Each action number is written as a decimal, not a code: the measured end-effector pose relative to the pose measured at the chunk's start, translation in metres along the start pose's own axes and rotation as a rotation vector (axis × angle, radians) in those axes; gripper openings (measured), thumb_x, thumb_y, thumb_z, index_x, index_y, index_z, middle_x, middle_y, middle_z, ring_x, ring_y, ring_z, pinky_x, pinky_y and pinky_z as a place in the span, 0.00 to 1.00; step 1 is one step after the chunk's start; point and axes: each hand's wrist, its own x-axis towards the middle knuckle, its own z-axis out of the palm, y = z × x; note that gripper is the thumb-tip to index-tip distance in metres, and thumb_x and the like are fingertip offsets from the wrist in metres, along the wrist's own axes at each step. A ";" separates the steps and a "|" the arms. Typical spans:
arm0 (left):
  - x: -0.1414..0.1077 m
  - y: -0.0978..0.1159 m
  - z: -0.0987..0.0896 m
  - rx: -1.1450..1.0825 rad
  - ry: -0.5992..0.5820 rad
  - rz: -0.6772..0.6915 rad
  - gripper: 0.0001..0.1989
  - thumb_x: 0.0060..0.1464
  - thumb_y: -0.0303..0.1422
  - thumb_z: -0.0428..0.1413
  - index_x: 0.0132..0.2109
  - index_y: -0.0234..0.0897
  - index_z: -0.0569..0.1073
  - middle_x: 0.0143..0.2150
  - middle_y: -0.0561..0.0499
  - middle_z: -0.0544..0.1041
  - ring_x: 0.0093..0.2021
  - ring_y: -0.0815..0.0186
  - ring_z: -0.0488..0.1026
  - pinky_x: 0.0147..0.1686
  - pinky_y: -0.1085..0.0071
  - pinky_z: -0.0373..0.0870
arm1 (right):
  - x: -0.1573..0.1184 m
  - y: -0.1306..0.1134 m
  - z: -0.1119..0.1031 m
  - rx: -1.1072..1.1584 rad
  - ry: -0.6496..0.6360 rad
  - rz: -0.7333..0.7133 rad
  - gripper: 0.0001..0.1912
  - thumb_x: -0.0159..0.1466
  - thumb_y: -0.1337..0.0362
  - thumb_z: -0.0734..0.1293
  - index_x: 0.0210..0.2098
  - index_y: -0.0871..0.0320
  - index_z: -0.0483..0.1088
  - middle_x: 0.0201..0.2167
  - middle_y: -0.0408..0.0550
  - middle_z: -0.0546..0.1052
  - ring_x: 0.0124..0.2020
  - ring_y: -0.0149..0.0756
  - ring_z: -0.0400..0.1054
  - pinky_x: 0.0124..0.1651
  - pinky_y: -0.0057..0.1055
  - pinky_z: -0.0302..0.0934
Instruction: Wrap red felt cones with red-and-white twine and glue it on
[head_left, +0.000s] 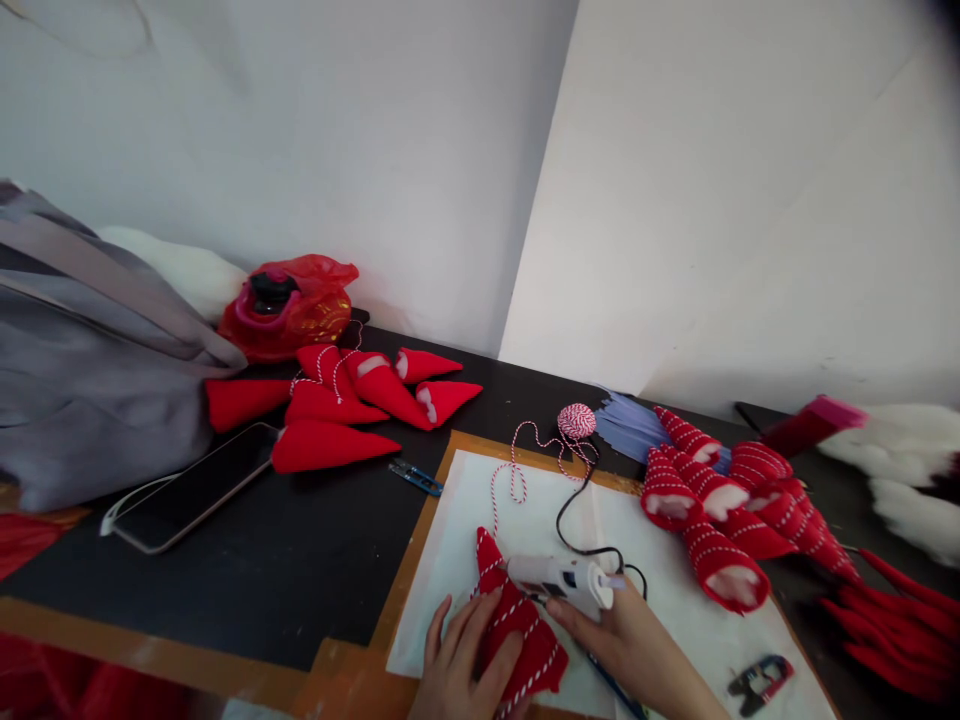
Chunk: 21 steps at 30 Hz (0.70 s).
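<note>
My left hand [463, 660] presses on a red felt cone [519, 640] wound with red-and-white twine, which lies on a white sheet [675, 600]. My right hand [626, 645] grips a white hot glue gun [561, 584], its nozzle at the cone's upper side. A black cord [592, 540] runs from the gun across the sheet. The twine leads from the cone to a twine ball [577, 421] at the sheet's far edge. Several twine-wrapped cones [712, 530] are piled to the right of my right hand.
Plain red felt cones [330, 445] lie at the back left beside a phone [195, 487], a grey bag [90, 380] and a red plastic bag [289, 310]. Small snips [760, 683] sit on the sheet's near right, blue-handled snips [415, 478] on the dark table [300, 570]. White fluffy material [900, 470] lies at the right.
</note>
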 end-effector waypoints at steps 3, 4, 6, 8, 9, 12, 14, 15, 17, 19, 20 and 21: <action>-0.001 0.000 0.001 -0.002 0.006 -0.009 0.16 0.54 0.34 0.61 0.51 0.41 0.74 0.56 0.33 0.75 0.58 0.51 0.72 0.61 0.48 0.58 | 0.002 0.006 0.003 -0.029 0.010 -0.004 0.12 0.67 0.57 0.67 0.44 0.54 0.78 0.40 0.47 0.82 0.41 0.43 0.76 0.51 0.36 0.68; -0.001 0.000 0.001 0.001 0.000 -0.013 0.16 0.54 0.34 0.61 0.51 0.41 0.74 0.56 0.34 0.75 0.58 0.52 0.72 0.61 0.49 0.58 | 0.003 0.008 0.004 -0.036 0.016 0.000 0.11 0.66 0.57 0.67 0.44 0.55 0.78 0.39 0.47 0.83 0.39 0.43 0.76 0.51 0.37 0.68; 0.000 0.000 0.000 0.009 -0.010 -0.009 0.16 0.54 0.34 0.61 0.51 0.42 0.74 0.56 0.34 0.75 0.58 0.52 0.71 0.61 0.49 0.58 | 0.003 0.010 0.007 -0.033 0.021 0.010 0.11 0.66 0.57 0.67 0.44 0.55 0.78 0.39 0.48 0.83 0.38 0.43 0.76 0.49 0.37 0.69; 0.000 0.000 -0.001 0.019 -0.018 -0.001 0.16 0.54 0.34 0.61 0.51 0.42 0.75 0.56 0.35 0.75 0.58 0.53 0.72 0.61 0.50 0.58 | 0.002 0.011 0.008 -0.005 0.019 0.017 0.12 0.67 0.57 0.67 0.44 0.54 0.78 0.40 0.48 0.83 0.40 0.44 0.76 0.48 0.36 0.69; 0.000 -0.001 -0.001 0.023 -0.019 0.007 0.16 0.54 0.35 0.61 0.51 0.42 0.75 0.56 0.35 0.75 0.58 0.53 0.72 0.61 0.50 0.58 | 0.002 0.011 0.009 0.008 0.021 0.016 0.12 0.67 0.57 0.66 0.44 0.54 0.78 0.40 0.48 0.82 0.40 0.44 0.76 0.47 0.36 0.70; 0.000 -0.001 -0.001 0.035 -0.027 0.012 0.15 0.55 0.35 0.60 0.50 0.42 0.75 0.56 0.35 0.76 0.57 0.53 0.72 0.62 0.51 0.58 | -0.001 0.009 0.006 -0.003 0.031 -0.011 0.12 0.67 0.55 0.66 0.43 0.54 0.78 0.39 0.47 0.82 0.39 0.43 0.76 0.48 0.35 0.69; 0.000 -0.001 0.000 0.037 -0.026 0.014 0.15 0.55 0.36 0.60 0.50 0.42 0.75 0.56 0.36 0.76 0.57 0.53 0.72 0.62 0.51 0.58 | -0.002 0.007 0.003 -0.017 0.034 -0.041 0.13 0.68 0.55 0.66 0.44 0.54 0.77 0.40 0.48 0.82 0.41 0.43 0.75 0.51 0.35 0.68; 0.000 0.000 0.000 0.034 -0.022 0.004 0.14 0.55 0.36 0.60 0.50 0.42 0.75 0.56 0.36 0.76 0.57 0.53 0.73 0.62 0.51 0.59 | -0.002 0.006 0.003 -0.020 0.035 -0.051 0.13 0.68 0.55 0.65 0.44 0.53 0.77 0.40 0.48 0.81 0.41 0.42 0.75 0.51 0.35 0.68; -0.001 0.001 0.000 0.027 -0.008 -0.017 0.14 0.55 0.35 0.60 0.50 0.43 0.75 0.56 0.36 0.76 0.57 0.53 0.73 0.61 0.50 0.60 | 0.000 0.005 0.003 -0.036 0.032 -0.050 0.12 0.68 0.55 0.65 0.43 0.54 0.77 0.38 0.47 0.81 0.39 0.42 0.74 0.51 0.36 0.68; -0.001 0.001 0.000 0.035 -0.013 -0.014 0.15 0.55 0.36 0.60 0.50 0.43 0.75 0.56 0.36 0.76 0.57 0.52 0.73 0.60 0.50 0.61 | 0.002 0.003 0.003 -0.059 0.013 -0.034 0.12 0.68 0.55 0.65 0.40 0.54 0.77 0.35 0.46 0.80 0.36 0.41 0.74 0.50 0.36 0.68; -0.001 0.000 0.000 0.046 -0.015 0.000 0.15 0.55 0.36 0.60 0.50 0.43 0.75 0.56 0.36 0.76 0.57 0.52 0.73 0.59 0.50 0.62 | 0.001 0.003 0.003 -0.061 0.002 -0.029 0.12 0.67 0.54 0.65 0.40 0.54 0.77 0.35 0.46 0.80 0.36 0.41 0.74 0.50 0.37 0.68; 0.000 0.000 -0.001 0.058 -0.017 0.021 0.15 0.55 0.37 0.60 0.50 0.43 0.74 0.56 0.36 0.76 0.56 0.53 0.73 0.59 0.50 0.63 | 0.000 0.003 0.001 -0.050 0.001 -0.022 0.12 0.67 0.54 0.65 0.40 0.54 0.77 0.34 0.46 0.80 0.36 0.42 0.74 0.50 0.37 0.68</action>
